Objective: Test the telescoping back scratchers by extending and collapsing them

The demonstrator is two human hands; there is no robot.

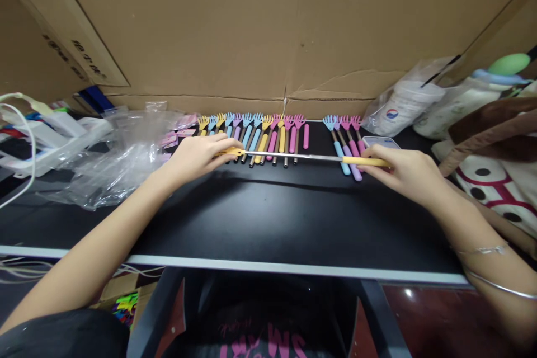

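A yellow telescopic back scratcher (293,156) is stretched out level above the black table, its metal rod extended. My left hand (200,154) is closed round its yellow claw end, and the claw's tines are mostly hidden by the fingers. The yellow grip at the other end sits in my right hand (403,170), fingers wrapped round it. Behind the rod lies a row of back scratchers (255,137) in yellow, blue, purple and pink, claws toward the cardboard. A smaller group of back scratchers (346,145), blue, purple and pink, lies near my right hand.
Clear plastic bags (121,162) and pink cards (178,130) lie at left, beside a white power strip (62,145) with cables. A bagged cup (403,106), a phone (381,142) and a fabric bag (495,173) are at right. Cardboard (251,28) walls the back.
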